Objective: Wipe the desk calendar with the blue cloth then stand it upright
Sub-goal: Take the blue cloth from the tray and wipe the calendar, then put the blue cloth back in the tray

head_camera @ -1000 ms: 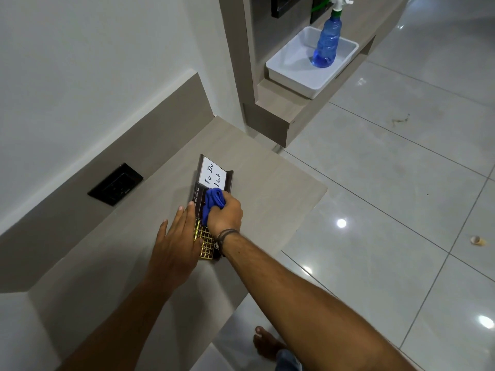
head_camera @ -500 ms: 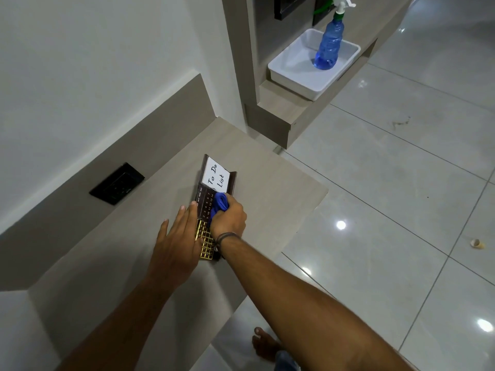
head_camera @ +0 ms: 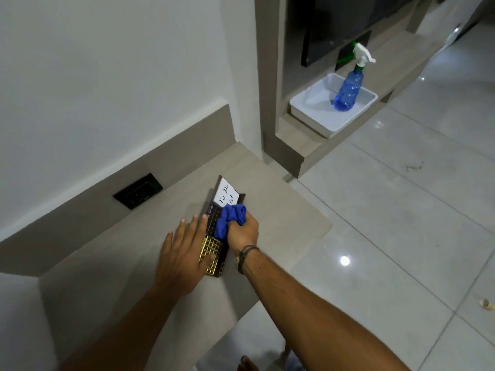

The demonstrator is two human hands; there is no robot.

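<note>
A dark flat desk calendar [head_camera: 217, 231] with gold grid and white "To Do List" card lies near the tabletop's [head_camera: 281, 210] right edge. The right hand's [head_camera: 242, 232] grip closes around a bunched blue cloth [head_camera: 229, 220] pressed on its middle; the left hand [head_camera: 184, 255] rests flat, fingers spread, on its left edge.

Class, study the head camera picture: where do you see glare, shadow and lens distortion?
Head view: round glare spots shine on the glossy grey floor tiles; the flat left hand casts a soft shadow on the beige wooden desk; wide-angle distortion tilts the wall edges; the distant blue plastic spray bottle looks slightly soft.
</note>
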